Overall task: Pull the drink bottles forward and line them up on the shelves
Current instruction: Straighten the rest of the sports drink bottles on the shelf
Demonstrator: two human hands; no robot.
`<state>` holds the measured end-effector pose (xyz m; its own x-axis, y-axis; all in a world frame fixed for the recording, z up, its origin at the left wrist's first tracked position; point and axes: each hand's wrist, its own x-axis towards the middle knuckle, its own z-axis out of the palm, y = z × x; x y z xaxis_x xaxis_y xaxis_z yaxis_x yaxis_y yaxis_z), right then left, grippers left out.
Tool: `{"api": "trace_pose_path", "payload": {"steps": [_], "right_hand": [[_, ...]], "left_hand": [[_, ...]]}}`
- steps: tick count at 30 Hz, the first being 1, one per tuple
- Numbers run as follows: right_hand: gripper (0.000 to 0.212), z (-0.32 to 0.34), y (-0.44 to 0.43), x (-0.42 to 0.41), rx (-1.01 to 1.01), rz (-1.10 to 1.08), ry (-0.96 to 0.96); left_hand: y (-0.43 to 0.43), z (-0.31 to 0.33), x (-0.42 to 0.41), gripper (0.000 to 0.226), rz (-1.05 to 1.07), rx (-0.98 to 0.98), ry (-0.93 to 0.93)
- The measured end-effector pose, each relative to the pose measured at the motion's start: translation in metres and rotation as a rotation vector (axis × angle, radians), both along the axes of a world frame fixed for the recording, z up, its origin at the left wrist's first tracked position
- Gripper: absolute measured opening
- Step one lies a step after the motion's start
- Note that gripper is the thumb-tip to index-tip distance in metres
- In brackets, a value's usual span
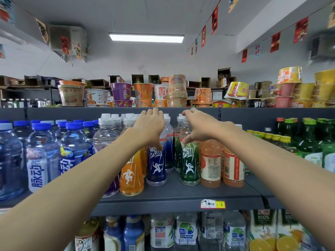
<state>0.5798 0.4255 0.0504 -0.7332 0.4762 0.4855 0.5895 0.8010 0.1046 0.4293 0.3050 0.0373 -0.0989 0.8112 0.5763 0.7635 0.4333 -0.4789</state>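
Both my arms reach to the middle shelf (174, 194). My left hand (150, 126) wraps the neck of a dark blue drink bottle (156, 165), thumb down on its shoulder. My right hand (201, 126) grips the top of a green drink bottle (189, 165), thumb on its label. Both bottles stand upright, set back from the shelf's front edge. An orange bottle (132, 176) stands further forward to the left. More white-capped bottles stand behind them.
Blue-capped bottles (41, 151) fill the shelf's left. Peach drink bottles (211, 163) stand right of the green one, green glass bottles (310, 142) further right. Instant noodle cups (143, 95) crowd the shelf above. More drinks and juice cartons (262, 232) sit below.
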Motion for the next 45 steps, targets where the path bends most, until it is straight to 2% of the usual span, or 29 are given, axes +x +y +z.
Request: {"api": "trace_pose_path", "payload": {"steps": [7,9,11,12,14,16,18,21,24,27,30,34,37,42,45], "right_hand": [[0.109,0.007,0.009,-0.005,0.046,-0.058,-0.069],[0.112,0.011,0.014,-0.006,0.033,-0.065,-0.094],[0.112,0.017,0.018,-0.008,-0.084,-0.029,-0.064],[0.104,0.021,0.021,-0.009,-0.156,0.006,-0.017],[0.069,0.028,0.027,-0.012,-0.243,0.090,0.109],[0.043,0.036,0.033,-0.019,-0.244,0.129,0.174],[0.038,0.046,0.038,-0.028,-0.258,0.115,0.148],[0.040,0.056,0.042,-0.042,-0.296,0.057,0.075],[0.022,0.060,0.049,-0.056,-0.320,-0.004,0.070],[0.014,0.062,0.057,-0.064,-0.346,-0.046,0.045],[0.007,0.063,0.060,-0.067,-0.329,-0.080,0.023],[0.025,0.068,0.064,-0.069,-0.291,-0.129,-0.003],[0.033,0.073,0.063,-0.073,-0.258,-0.175,-0.044],[0.023,0.074,0.064,-0.074,-0.280,-0.181,-0.038],[0.026,0.074,0.068,-0.069,-0.334,-0.187,-0.024]], "left_hand": [[0.006,0.004,0.002,0.108,0.097,-0.058,0.014],[0.009,0.010,0.003,0.111,0.094,-0.080,-0.040],[0.013,0.020,0.002,0.107,0.033,-0.042,-0.145],[0.015,0.026,0.001,0.100,-0.016,-0.009,-0.190],[0.024,0.038,-0.004,0.084,-0.103,-0.001,-0.284],[0.035,0.047,-0.009,0.087,-0.110,-0.115,-0.384],[0.048,0.054,-0.013,0.096,-0.084,-0.227,-0.447],[0.069,0.063,-0.021,0.095,-0.045,-0.279,-0.528],[0.079,0.068,-0.024,0.092,0.000,-0.329,-0.628],[0.085,0.069,-0.027,0.080,0.005,-0.329,-0.616],[0.091,0.071,-0.031,0.060,-0.030,-0.250,-0.576],[0.100,0.074,-0.037,0.033,-0.090,-0.126,-0.533],[0.105,0.077,-0.039,0.034,-0.097,-0.071,-0.554],[0.109,0.084,-0.040,0.028,-0.091,-0.075,-0.583],[0.110,0.086,-0.040,0.028,-0.103,-0.112,-0.632]]}}
